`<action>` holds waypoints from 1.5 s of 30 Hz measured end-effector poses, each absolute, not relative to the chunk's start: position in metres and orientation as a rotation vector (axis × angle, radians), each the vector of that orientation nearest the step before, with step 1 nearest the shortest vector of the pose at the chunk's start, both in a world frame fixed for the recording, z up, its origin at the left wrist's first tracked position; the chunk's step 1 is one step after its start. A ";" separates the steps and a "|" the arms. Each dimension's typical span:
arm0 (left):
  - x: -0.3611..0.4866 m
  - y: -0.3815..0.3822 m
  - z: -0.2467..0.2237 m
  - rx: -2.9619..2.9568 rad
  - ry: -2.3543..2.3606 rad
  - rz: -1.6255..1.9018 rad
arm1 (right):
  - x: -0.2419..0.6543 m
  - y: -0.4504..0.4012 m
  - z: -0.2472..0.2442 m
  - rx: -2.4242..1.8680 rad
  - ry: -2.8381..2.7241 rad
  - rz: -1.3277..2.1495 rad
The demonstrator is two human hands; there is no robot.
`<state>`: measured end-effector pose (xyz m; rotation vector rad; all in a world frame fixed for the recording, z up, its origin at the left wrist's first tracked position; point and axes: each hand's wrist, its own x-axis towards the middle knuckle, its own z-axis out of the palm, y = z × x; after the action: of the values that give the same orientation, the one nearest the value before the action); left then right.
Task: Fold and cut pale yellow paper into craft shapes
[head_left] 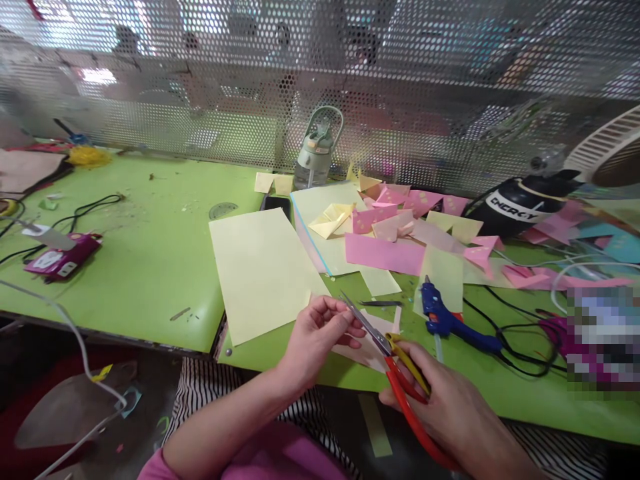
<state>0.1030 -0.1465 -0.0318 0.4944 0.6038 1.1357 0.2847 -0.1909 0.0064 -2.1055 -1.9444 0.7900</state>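
Observation:
My right hand (pixel 445 393) grips a pair of scissors (pixel 384 344) with red and yellow handles, the blades pointing up and to the left. My left hand (pixel 323 330) is beside the blade tips, thumb and forefinger pinched together. Whatever lies between those fingertips is too small or hidden to make out. Under and behind the hands are pale pink paper pieces (pixel 367 350) and dark tweezers (pixel 381 303). A large pale yellow sheet (pixel 265 273) lies to the left. On the right rests a blue glue gun (pixel 440 317) with a black cord.
Folded pink and yellow paper pieces (pixel 395 223) are heaped at the back, near a water bottle (pixel 314 157) and a phone (pixel 277 205). A black container (pixel 515 207) and a fan (pixel 613 147) stand at right. Left are a purple power strip (pixel 65 257) and cords. Perforated metal panel (pixel 225 100) behind.

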 end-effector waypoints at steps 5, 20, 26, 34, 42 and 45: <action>0.101 -0.146 -0.030 0.486 0.624 1.124 | 0.284 -0.193 0.004 -2.026 -1.823 0.828; 0.087 -0.138 -0.026 0.488 0.665 1.085 | 0.300 -0.192 0.004 -2.088 -1.915 0.712; 0.078 -0.134 -0.026 0.681 0.732 1.046 | 0.300 -0.200 0.003 -2.086 -2.012 0.607; 0.065 -0.134 -0.028 1.159 0.922 0.812 | 0.306 -0.196 0.013 -2.143 -2.125 0.637; 0.060 -0.132 -0.028 1.379 0.997 0.642 | 0.313 -0.203 0.011 -2.105 -2.139 0.615; 0.059 -0.133 -0.029 1.442 1.002 0.623 | 0.314 -0.205 0.010 -2.072 -2.074 0.687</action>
<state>0.0592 -0.1327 -0.0290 1.4423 1.0025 0.6225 0.3141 -0.2051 0.0097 -2.0725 -2.0735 0.6875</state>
